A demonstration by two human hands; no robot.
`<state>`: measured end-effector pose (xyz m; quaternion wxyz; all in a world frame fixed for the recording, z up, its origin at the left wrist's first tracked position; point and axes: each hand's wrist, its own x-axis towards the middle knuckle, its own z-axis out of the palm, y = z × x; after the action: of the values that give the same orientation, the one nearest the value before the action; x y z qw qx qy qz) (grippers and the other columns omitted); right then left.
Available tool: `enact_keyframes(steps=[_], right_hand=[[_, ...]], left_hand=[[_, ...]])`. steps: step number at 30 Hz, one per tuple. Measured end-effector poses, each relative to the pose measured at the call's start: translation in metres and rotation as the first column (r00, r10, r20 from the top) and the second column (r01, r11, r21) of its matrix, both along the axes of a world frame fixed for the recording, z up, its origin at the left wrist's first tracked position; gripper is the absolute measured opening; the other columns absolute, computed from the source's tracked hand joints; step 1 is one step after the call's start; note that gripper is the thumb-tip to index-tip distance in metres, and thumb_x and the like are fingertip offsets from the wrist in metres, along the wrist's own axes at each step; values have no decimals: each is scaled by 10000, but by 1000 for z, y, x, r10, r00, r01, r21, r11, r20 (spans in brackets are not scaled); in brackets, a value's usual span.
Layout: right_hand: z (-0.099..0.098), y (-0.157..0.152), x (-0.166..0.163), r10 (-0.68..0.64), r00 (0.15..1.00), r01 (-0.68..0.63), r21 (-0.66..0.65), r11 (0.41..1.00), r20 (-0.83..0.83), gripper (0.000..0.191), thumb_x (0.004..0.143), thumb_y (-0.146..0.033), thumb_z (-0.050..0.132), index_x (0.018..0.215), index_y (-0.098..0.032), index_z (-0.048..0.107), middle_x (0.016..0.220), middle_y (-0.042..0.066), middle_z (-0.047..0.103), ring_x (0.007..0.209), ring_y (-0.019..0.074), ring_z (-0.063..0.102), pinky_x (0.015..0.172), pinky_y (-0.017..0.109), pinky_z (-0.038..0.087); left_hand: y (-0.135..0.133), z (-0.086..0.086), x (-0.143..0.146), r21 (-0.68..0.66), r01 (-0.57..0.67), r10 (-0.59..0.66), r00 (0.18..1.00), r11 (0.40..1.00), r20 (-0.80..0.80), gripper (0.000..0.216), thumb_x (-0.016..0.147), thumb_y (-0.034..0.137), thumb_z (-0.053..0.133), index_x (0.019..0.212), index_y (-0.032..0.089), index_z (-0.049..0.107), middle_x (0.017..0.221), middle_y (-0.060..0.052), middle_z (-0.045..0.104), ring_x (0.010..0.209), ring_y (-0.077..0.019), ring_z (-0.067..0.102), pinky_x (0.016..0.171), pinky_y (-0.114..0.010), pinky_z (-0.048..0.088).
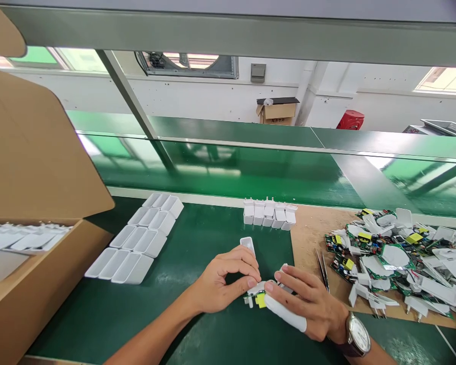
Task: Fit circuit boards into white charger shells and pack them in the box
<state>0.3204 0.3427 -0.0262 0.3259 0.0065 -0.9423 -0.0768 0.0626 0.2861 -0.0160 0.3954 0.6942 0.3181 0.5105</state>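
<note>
My left hand (228, 279) pinches, between thumb and fingertips, the left end of a small green circuit board (260, 300) that carries a yellow transformer and a white plastic piece. Curled over the board's right side is my right hand (307, 299), with a watch on the wrist. Along its lower edge runs a smooth white elongated shape (285, 313); whether it is a plastic part or a covering on the thumb, I cannot tell. Just beyond my left fingers stands an open white plastic case (247, 244), partly hidden by them.
Rows of open white cases (139, 238) lie to the left, beside a cardboard box (57, 284) of white parts. Several white adapters (269, 214) line up at the back. Tweezers (322, 269) and a heap of circuit boards with plug parts (395, 258) rest on cardboard at right.
</note>
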Motion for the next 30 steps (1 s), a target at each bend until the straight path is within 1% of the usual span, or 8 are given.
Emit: enact_keyframes(steps=[4, 9, 13, 18, 21, 24, 27, 30], right_hand=[[4, 2, 1, -10, 1000, 11, -36, 999, 17, 504, 1053, -150, 254, 1309, -142, 688, 1291, 60, 750, 1348, 179, 569, 1220, 365, 436], [3, 1, 2, -41, 999, 44, -110, 993, 23, 472, 1027, -112, 298, 1347, -108, 644, 1258, 94, 763, 1279, 178, 628, 1203, 359, 457], [0, -1, -1, -119, 992, 123, -189, 974, 33, 443, 1023, -97, 348, 1403, -71, 574, 1258, 123, 758, 1265, 182, 637, 1173, 352, 492], [-2, -2, -8, -159, 987, 150, -236, 960, -20, 489, 986, -68, 419, 1471, -58, 484, 1284, 132, 740, 1261, 210, 633, 1125, 389, 536], [-2, -3, -10, -167, 984, 148, -231, 962, -66, 496, 962, -47, 445, 1454, -75, 505, 1300, 138, 728, 1262, 236, 630, 1104, 418, 549], [-2, -4, -11, -216, 970, 180, -268, 946, -110, 547, 949, -40, 460, 1495, -87, 470, 1306, 148, 717, 1243, 254, 639, 1071, 438, 569], [-3, -2, -12, -290, 941, 227, -311, 923, -173, 608, 943, -47, 513, 1540, -112, 421, 1312, 159, 703, 1195, 271, 658, 1020, 456, 594], [-5, 1, -12, -357, 911, 267, -365, 892, -206, 645, 927, -39, 539, 1550, -141, 406, 1314, 160, 690, 1165, 282, 660, 978, 472, 607]], left_hand=[[-1, 4, -5, -14, 65, -65, 998, 998, -6, 184, 994, 170, 633, 1058, 213, 800, 936, -99, 741, 930, -219, 659, 908, -423, 537], [-2, 3, -9, -20, 119, -119, 993, 993, 3, 256, 1027, 331, 600, 1176, 246, 791, 1025, -126, 723, 988, -251, 650, 926, -468, 522], [-1, -3, -7, -14, 62, -62, 998, 998, 18, 237, 948, 311, 734, 1178, 289, 786, 1023, -99, 703, 971, -235, 658, 893, -430, 537], [0, -5, -2, -124, -1, 6, 999, 992, 39, 111, 937, 296, 751, 1006, 268, 834, 951, -82, 680, 946, -218, 674, 866, -385, 569], [1, -9, -4, -95, -6, 11, 999, 995, 53, 127, 937, 330, 751, 1025, 291, 834, 965, -79, 700, 948, -216, 685, 858, -369, 579], [5, -18, -14, -39, -130, 130, 991, 991, 7, 290, 911, 459, 761, 1153, 305, 801, 1131, -103, 698, 1080, -251, 671, 931, -384, 571], [11, -29, -26, -30, -301, 295, 948, 953, -119, 645, 795, 584, 829, 1360, 310, 683, 1384, -136, 606, 1301, -332, 576, 1103, -484, 492], [16, -36, -32, -62, -344, 314, 907, 937, -280, 908, 692, 639, 879, 1481, 324, 558, 1534, -148, 494, 1420, -389, 479, 1193, -582, 391]])
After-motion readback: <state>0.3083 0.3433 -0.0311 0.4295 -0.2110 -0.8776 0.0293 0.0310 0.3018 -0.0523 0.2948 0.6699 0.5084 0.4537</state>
